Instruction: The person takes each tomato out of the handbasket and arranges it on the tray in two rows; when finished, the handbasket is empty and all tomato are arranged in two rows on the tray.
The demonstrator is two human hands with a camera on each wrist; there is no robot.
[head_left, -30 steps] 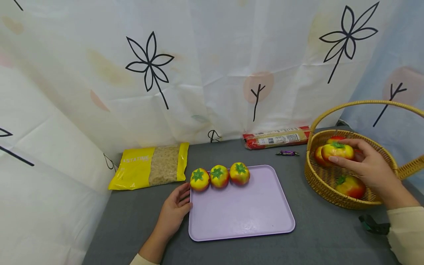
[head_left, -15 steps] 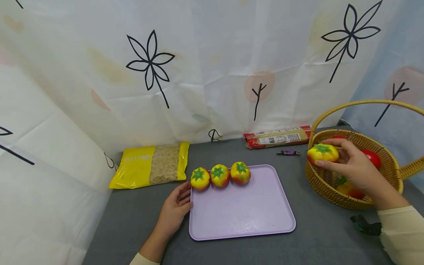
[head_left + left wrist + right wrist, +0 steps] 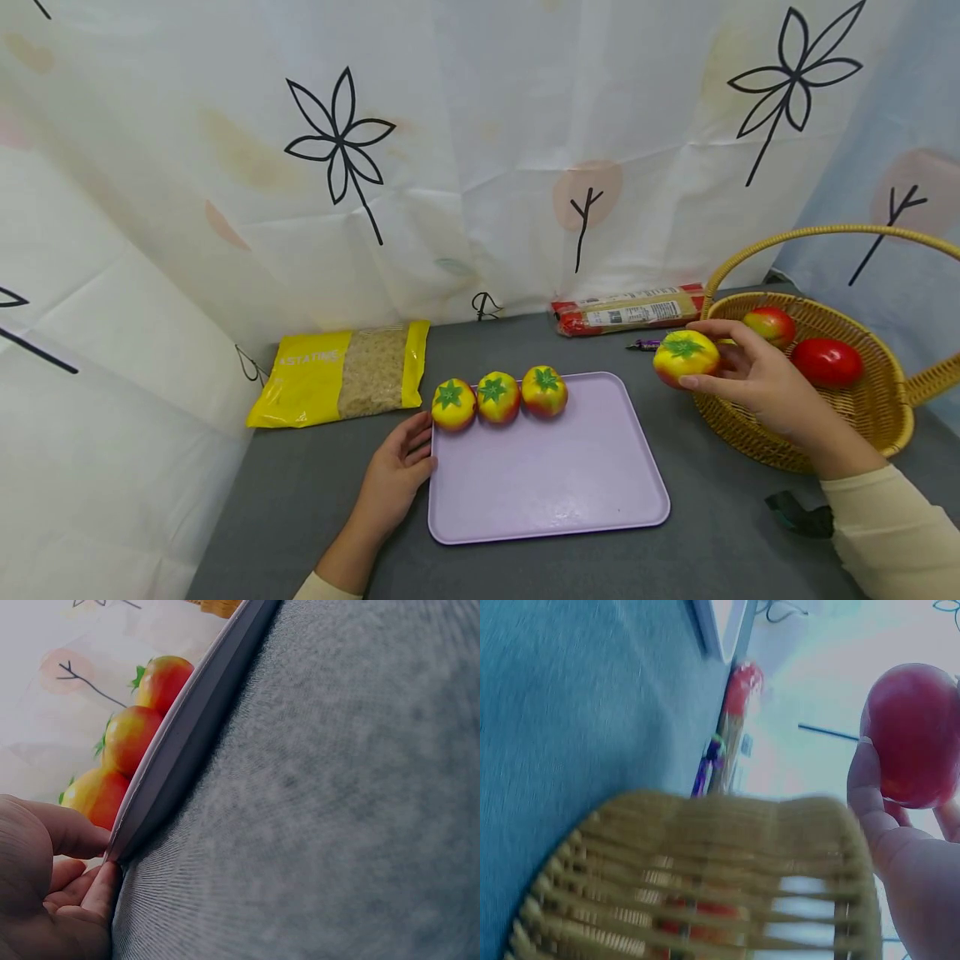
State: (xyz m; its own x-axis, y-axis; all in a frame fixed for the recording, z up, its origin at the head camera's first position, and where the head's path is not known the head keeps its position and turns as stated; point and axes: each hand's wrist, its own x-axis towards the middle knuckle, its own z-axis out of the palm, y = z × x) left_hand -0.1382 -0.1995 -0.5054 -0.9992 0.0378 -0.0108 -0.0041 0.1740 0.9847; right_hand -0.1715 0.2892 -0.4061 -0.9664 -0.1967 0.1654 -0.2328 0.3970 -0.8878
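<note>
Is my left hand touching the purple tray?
Touching: the left wrist view shows the left hand's fingertips against the purple tray's edge.

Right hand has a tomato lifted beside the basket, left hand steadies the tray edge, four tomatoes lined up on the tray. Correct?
Not quite: the tray holds three tomatoes, not four, as the head view shows. The rest stands: the right hand holds a tomato beside the basket, and the left hand rests at the tray's edge.
</note>
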